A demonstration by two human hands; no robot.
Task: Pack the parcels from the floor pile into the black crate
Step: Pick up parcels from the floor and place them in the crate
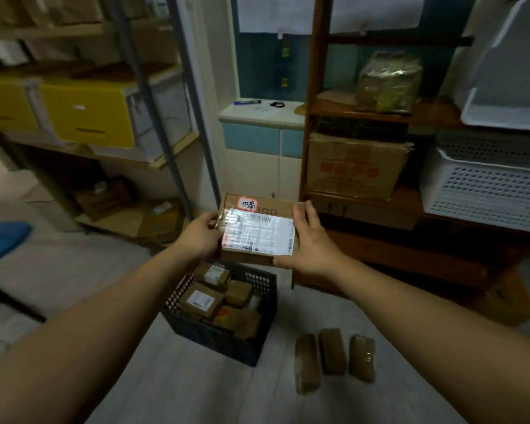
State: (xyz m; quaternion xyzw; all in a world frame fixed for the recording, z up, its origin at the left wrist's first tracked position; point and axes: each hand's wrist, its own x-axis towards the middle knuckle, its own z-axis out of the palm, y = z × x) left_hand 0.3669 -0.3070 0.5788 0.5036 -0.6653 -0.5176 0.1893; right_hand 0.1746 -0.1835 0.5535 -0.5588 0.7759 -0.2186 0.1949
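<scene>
There is one left hand (201,237), one right hand (311,244) and one box (259,234). One crate (214,335) shows at least four parcels (200,301). Three packets (332,351) lie near right. Far left are two yellow bins (88,113). Far right are at least two white baskets (484,194) and one carton (354,166).

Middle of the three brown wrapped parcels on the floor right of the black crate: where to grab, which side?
Probably from above: pinch the middle parcel across its narrow width at mid-length. It lies flat, long and slim, and narrow gaps along both long sides leave room for fingertips.
</scene>
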